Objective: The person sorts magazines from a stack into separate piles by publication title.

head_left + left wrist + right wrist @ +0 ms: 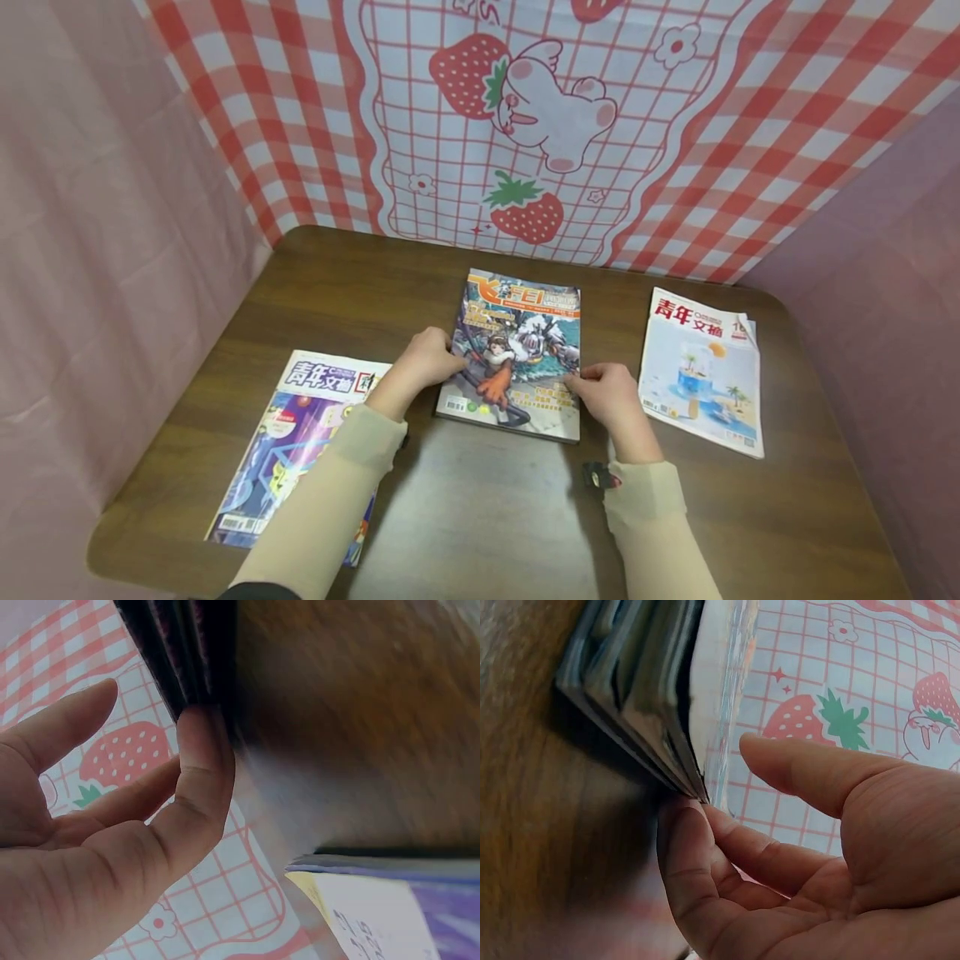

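A small stack of magazines (525, 346) lies near the middle of the table, its top cover showing comic-style figures and the letters FEI. My left hand (431, 358) holds the stack at its left side, thumb over the cover. From the opposite side my right hand (609, 396) grips the right edge, thumb likewise above. Several layered edges (184, 645) show in the left wrist view, with a fingertip pressed to them. In the right wrist view, curled fingers (690, 840) meet the corner of the stacked edges (630, 682).
A purple-covered magazine (281, 450) lies at the left, partly under my left forearm. To the right is another magazine (701, 375) with a pale blue beach cover. A red-checked strawberry cloth (480, 150) hangs behind the wooden table (480, 508).
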`<control>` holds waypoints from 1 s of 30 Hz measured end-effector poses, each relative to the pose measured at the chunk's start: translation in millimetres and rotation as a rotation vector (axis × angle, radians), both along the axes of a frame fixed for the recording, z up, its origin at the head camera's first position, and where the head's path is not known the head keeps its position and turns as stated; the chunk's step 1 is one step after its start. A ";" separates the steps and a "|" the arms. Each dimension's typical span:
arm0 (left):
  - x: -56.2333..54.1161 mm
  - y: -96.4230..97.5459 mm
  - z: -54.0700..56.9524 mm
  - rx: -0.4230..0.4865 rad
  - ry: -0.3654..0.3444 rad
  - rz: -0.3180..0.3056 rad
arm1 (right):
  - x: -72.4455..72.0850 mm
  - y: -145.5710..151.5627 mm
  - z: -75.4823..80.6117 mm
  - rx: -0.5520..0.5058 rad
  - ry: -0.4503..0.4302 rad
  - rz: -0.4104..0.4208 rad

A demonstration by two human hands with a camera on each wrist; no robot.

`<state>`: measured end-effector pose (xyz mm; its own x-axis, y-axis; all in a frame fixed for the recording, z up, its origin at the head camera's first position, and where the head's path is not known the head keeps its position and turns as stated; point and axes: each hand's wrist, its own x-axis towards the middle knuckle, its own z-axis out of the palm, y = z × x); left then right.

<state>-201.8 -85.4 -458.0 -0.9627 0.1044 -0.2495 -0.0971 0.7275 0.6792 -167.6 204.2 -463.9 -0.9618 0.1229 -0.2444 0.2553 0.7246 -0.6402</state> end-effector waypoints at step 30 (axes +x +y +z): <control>-0.9 5.3 -8.7 0.431 -0.139 0.114 | 2.9 6.1 -1.2 -0.146 0.015 -0.026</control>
<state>-202.7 -80.0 -466.6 -0.9346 0.1225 -0.3339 -0.2713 0.3616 0.8920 -164.7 210.3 -465.1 -0.9624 0.1117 -0.2475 0.2625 0.6165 -0.7423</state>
